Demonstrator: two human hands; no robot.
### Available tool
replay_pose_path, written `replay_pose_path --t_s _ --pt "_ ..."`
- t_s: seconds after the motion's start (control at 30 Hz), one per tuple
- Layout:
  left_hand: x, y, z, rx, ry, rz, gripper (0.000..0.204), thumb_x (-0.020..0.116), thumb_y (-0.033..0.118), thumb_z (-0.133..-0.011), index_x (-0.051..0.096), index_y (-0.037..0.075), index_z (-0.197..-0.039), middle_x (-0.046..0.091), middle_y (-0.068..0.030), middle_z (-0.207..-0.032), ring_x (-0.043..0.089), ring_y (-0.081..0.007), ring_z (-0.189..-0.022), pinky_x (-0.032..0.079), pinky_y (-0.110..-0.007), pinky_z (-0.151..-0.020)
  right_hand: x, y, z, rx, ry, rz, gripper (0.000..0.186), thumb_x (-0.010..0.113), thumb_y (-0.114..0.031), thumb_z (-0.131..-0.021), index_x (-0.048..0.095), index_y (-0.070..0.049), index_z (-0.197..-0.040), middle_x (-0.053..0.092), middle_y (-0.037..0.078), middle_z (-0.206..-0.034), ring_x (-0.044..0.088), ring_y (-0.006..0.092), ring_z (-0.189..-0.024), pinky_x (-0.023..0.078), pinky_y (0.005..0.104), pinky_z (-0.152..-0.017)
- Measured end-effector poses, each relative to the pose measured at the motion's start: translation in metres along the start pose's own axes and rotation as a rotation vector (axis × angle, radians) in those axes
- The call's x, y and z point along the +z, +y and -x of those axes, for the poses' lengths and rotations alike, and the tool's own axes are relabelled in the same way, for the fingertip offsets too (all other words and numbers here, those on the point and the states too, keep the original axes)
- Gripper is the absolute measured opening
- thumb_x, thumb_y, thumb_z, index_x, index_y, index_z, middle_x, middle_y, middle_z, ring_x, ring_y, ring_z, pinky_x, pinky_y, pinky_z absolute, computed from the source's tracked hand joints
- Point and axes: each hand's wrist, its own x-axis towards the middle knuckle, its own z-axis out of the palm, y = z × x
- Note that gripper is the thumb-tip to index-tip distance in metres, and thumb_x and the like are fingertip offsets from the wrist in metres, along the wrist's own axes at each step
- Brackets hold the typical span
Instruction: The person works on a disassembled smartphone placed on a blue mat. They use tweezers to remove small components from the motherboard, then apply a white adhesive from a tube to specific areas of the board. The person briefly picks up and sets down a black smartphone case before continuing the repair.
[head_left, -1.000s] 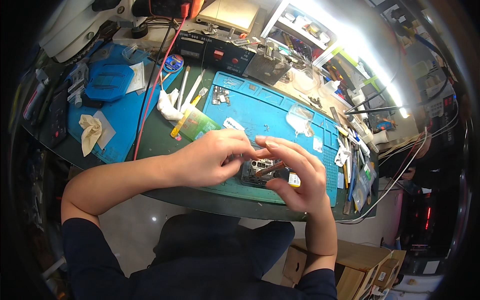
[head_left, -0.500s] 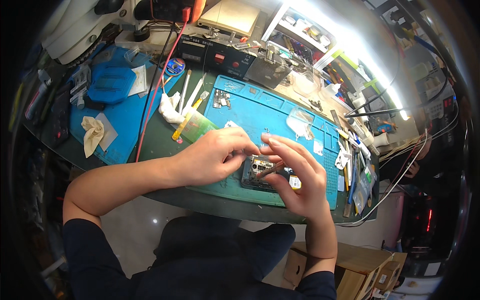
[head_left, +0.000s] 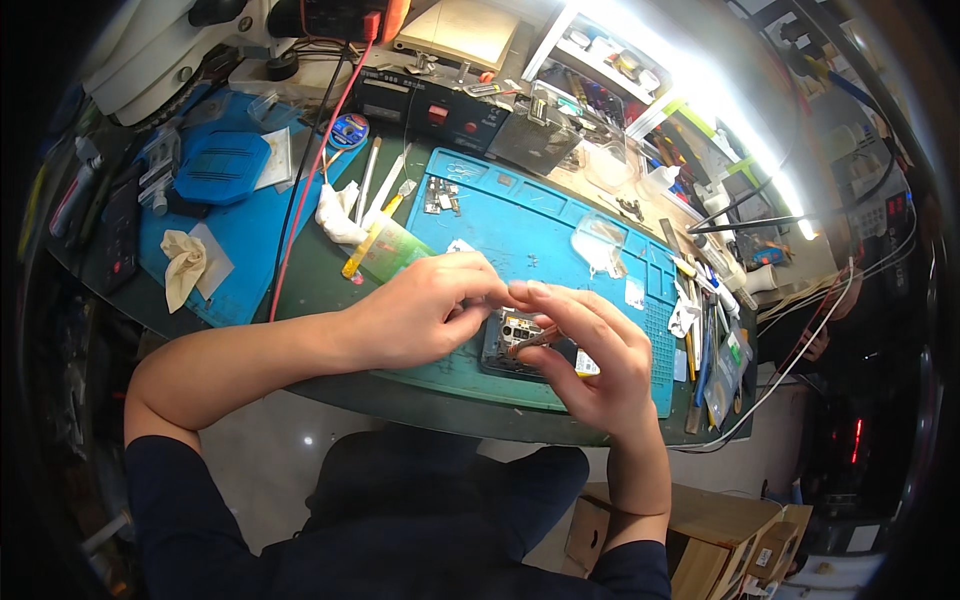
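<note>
An opened phone, its inner parts showing, lies on the blue work mat beneath my hands. My left hand is over the phone's left side with thumb and fingers pinched together; whatever is between them cannot be made out. Curled above the phone's right part, my right hand holds a slim brown pointed tool slanting down over the phone. The right index fingertip meets the left fingertips. Part of the phone is hidden behind my right hand, where a white and yellow label peeks out.
Several small metal parts and a clear plastic case sit on the mat. Left of it lie a yellow-handled brush, a white cloth wrap and a solder spool. Pens and tools crowd the right edge. A red cable crosses the bench.
My right fingers have lowered and come in to the left fingertips, closing the small gap. The brown tool has shifted slightly left. My left hand has barely moved.
</note>
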Motion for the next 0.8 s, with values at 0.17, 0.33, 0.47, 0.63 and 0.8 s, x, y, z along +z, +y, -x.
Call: replay_pose_path --t_s 0.17,0.33,0.47,0.63,0.8 --pt "0.000 0.007 -0.004 -0.045 -0.006 0.005 0.018 0.062 -0.003 -0.090 0.071 -0.001 -0.106 0.068 -0.0147 -0.100 0.065 -0.0321 -0.096 0.053 -0.040 -0.083 0.001 0.008 0.001 -0.083 0.023 -0.081 0.046 0.079 0.002 -0.082 0.071 -0.002 -0.127 0.073 0.012 -0.089 0.074 0.0232 -0.075 0.059 0.0307 -0.066" --pt "-0.001 0.005 0.000 -0.030 0.019 -0.001 0.018 0.062 -0.003 -0.090 0.071 -0.001 -0.106 0.069 -0.0148 -0.100 0.066 -0.0316 -0.096 0.053 -0.040 -0.082 0.003 0.007 -0.001 -0.055 0.031 -0.076 0.046 0.081 -0.001 -0.082 0.071 -0.002 -0.126 0.075 0.014 -0.094 0.074 0.0235 -0.074 0.059 0.0308 -0.066" --pt "0.000 0.007 -0.003 -0.049 0.007 0.002 0.019 0.062 -0.004 -0.090 0.072 -0.001 -0.106 0.069 -0.0146 -0.100 0.066 -0.0310 -0.096 0.054 -0.040 -0.082 -0.004 -0.001 0.002 -0.053 -0.007 0.110 0.048 0.079 0.001 -0.082 0.070 -0.001 -0.129 0.077 0.015 -0.099 0.075 0.0238 -0.079 0.061 0.0307 -0.068" --pt "-0.002 0.008 -0.003 -0.060 -0.011 -0.012 0.021 0.062 -0.004 -0.090 0.072 0.000 -0.108 0.068 -0.0143 -0.101 0.066 -0.0309 -0.096 0.054 -0.039 -0.081 0.001 0.006 0.001 -0.090 0.039 0.017 0.049 0.078 0.003 -0.082 0.069 -0.001 -0.130 0.078 0.014 -0.095 0.077 0.0235 -0.081 0.061 0.0321 -0.068" --pt "-0.001 0.005 0.000 -0.064 0.036 -0.007 0.024 0.061 -0.005 -0.092 0.070 0.000 -0.114 0.066 -0.0103 -0.103 0.065 -0.0227 -0.093 0.052 -0.032 -0.077 -0.006 0.010 0.002 0.011 0.083 -0.079 0.046 0.076 0.001 -0.088 0.065 0.002 -0.133 0.079 0.012 -0.095 0.077 0.0192 -0.082 0.060 0.0296 -0.069"
